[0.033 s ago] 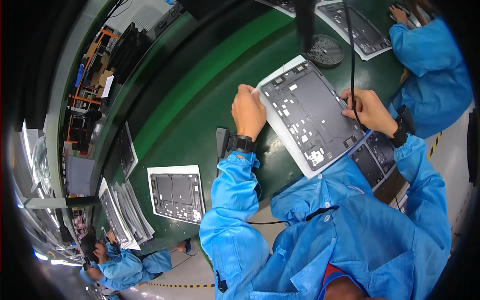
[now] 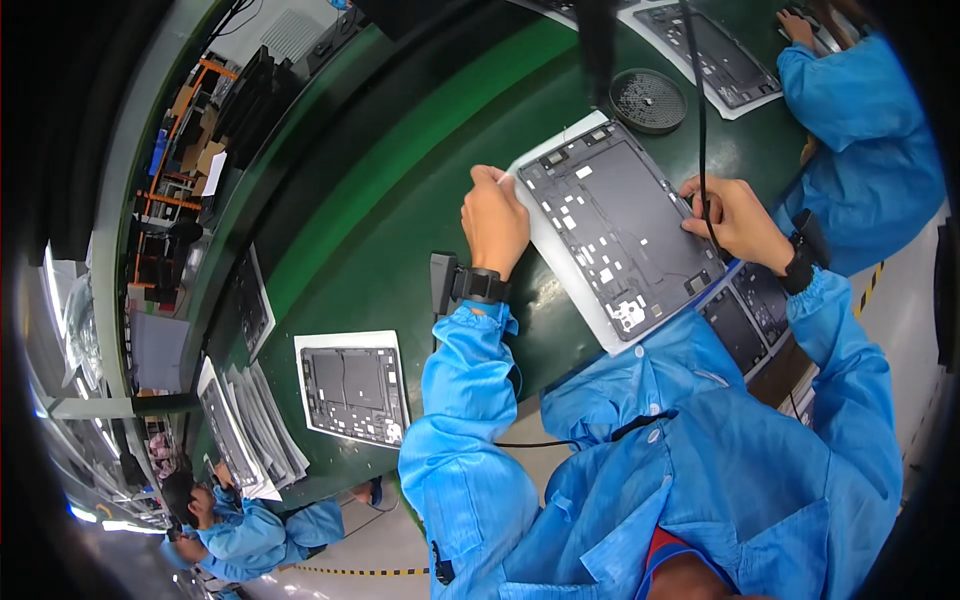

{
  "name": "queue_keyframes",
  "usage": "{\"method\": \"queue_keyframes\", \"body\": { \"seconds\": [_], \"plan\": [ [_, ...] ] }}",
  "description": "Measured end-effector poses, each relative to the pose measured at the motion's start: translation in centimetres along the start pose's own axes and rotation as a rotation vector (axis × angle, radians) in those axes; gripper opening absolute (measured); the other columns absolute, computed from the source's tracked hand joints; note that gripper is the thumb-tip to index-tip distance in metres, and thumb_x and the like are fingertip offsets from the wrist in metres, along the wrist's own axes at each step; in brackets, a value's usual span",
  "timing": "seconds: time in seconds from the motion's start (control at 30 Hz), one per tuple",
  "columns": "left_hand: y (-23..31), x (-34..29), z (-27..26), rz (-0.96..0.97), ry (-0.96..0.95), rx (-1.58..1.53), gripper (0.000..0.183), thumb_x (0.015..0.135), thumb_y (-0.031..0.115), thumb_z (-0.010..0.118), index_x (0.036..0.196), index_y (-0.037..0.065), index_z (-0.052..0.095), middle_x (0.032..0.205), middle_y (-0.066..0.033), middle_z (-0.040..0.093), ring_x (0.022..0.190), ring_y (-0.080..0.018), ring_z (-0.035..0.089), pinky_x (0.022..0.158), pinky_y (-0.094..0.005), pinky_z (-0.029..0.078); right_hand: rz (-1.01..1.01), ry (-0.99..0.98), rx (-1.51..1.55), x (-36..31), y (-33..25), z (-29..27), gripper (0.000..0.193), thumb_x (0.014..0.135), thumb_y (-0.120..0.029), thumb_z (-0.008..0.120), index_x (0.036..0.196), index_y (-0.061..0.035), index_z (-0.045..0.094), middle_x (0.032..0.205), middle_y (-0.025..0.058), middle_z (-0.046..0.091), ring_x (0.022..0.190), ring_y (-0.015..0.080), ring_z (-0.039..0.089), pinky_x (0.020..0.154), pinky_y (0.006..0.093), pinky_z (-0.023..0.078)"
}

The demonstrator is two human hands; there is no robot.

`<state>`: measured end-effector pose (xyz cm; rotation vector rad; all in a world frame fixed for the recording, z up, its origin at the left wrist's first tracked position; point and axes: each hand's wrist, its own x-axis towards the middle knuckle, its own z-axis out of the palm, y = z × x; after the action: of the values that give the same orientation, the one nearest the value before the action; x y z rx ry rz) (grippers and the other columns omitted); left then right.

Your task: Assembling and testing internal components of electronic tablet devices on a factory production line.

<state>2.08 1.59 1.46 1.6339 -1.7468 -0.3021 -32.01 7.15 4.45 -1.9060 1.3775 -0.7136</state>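
A dark grey tablet back housing (image 2: 625, 210) with several white patches lies on a white sheet (image 2: 563, 253) in front of me, its long side tilted. My left hand (image 2: 496, 222) is closed at the sheet's upper left edge, the fingertips pinching it. On the opposite side, my right hand (image 2: 733, 218) has its thumb and fingers closed at the housing's right edge. A black cable (image 2: 704, 130) hangs down across the right fingers and partly hides them. Both wrists carry black straps.
The green bench (image 2: 440, 230) holds another housing (image 2: 350, 385) on white at left and a stack of sheets (image 2: 262, 425) beyond it. A round dark perforated dish (image 2: 648, 100) sits past my work. More housings (image 2: 715, 55) lie farther off. A blue-sleeved person (image 2: 860, 130) works at right.
The housing and its white sheet have shifted very slightly to the left, together with both hands. Their grips look the same.
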Motion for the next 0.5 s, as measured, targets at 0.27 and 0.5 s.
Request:
{"method": "queue_keyframes", "body": {
  "seconds": [0.27,0.5],
  "plan": [
    [-0.2,0.9,0.7,-0.506,-0.021,-0.908,0.039,0.102,0.023,0.065,0.128,0.001,0.045,0.104,-0.0127,0.066,0.088,-0.0174,0.064,0.076,-0.0322,0.053,-0.034,0.036,0.088,0.2,0.1,1.1,0.035,0.078,-0.007,0.086,0.107,0.0016,0.067,0.073,0.0066,0.063,0.052,0.0108,0.056,0.052,0.0302,0.04],
    [0.4,-0.3,0.0,-0.572,-0.022,-1.046,0.074,0.094,-0.004,0.065,0.152,0.0,0.02,0.138,-0.0234,0.054,0.122,-0.0297,0.06,0.106,-0.0436,0.051,-0.096,-0.02,0.162,3.0,1.2,2.5,0.031,0.082,-0.009,0.083,0.109,-0.0008,0.069,0.07,0.0033,0.064,0.056,0.0067,0.054,0.053,0.0266,0.041]
  ]
}}
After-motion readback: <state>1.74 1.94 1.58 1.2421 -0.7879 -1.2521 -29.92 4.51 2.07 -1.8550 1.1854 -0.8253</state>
